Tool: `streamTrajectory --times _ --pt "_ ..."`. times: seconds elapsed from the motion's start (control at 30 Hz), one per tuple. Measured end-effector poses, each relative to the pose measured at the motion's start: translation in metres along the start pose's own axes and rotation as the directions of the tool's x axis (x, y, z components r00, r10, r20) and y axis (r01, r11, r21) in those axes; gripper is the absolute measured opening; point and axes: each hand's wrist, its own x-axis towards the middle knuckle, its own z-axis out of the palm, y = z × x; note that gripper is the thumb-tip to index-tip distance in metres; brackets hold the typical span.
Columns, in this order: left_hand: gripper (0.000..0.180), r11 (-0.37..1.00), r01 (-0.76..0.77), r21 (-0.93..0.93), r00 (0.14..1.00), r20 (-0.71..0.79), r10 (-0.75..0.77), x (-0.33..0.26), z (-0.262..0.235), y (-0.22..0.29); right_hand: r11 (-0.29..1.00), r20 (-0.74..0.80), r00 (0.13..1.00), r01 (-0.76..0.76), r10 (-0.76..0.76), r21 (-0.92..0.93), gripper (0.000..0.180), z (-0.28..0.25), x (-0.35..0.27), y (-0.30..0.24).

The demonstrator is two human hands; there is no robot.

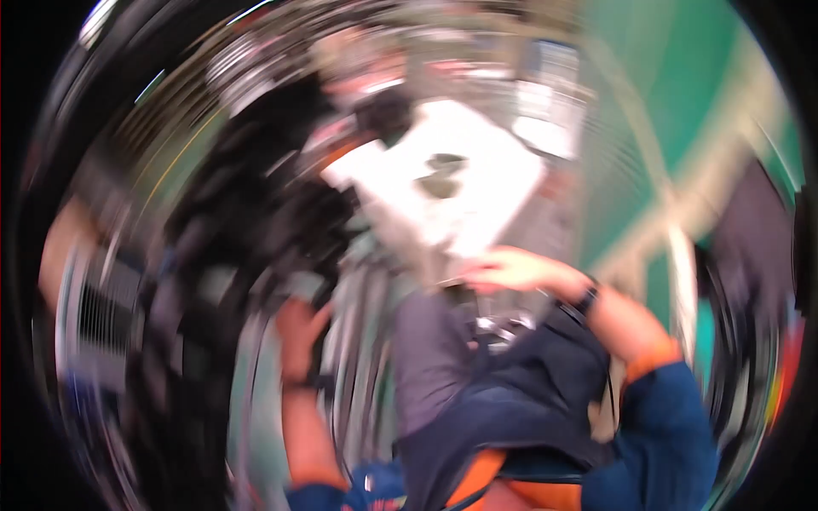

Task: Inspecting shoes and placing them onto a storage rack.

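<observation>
Motion smears the whole head view. My right hand (pixel 511 270) is at the near corner of a large white square surface (pixel 494 183), its fingers pointing left; whether they grip the corner or only lie by it, I cannot tell. Dark greenish pieces (pixel 440 175), too blurred to name, lie on the white surface. Lower and to the left, my left hand (pixel 300 328) is beside blurred grey, rail-like strips (pixel 362 332), its thumb apart from the fingers. Nothing shows in its grasp, though its fingertips are smeared. Each wrist has a dark band.
Dark blurred shapes (pixel 247 170), perhaps a person, fill the left side beyond my left hand. Small shiny metal things (pixel 504 328) are just below my right hand. A green floor (pixel 626 77) with pale lines stretches along the right. A grey slatted unit (pixel 102 315) stands far left.
</observation>
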Motion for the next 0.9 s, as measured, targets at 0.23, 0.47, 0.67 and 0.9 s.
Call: streamTrajectory --times 0.23,0.47,0.67,0.9 --pt "0.03 0.873 -0.031 -0.487 0.984 -0.166 -0.057 0.012 -0.029 0.142 0.981 -0.588 0.794 -0.196 0.157 -0.002 0.038 -0.063 -0.205 -0.027" --pt "0.028 0.782 -0.379 -0.496 0.848 0.153 0.508 0.04 0.012 0.243 0.752 -0.988 -0.064 -0.643 0.14 0.148 0.051 0.043 -0.498 -0.025" --pt "0.032 0.704 -0.433 -0.562 0.716 0.26 0.648 0.04 0.014 0.283 0.39 -0.334 -0.942 -0.297 0.029 0.872 0.102 0.206 -0.695 0.007" --pt "0.022 0.502 -0.45 -0.738 0.644 0.121 0.755 0.027 0.033 0.306 0.624 -0.368 -0.93 -0.279 0.016 0.73 0.071 0.258 -0.735 0.129"
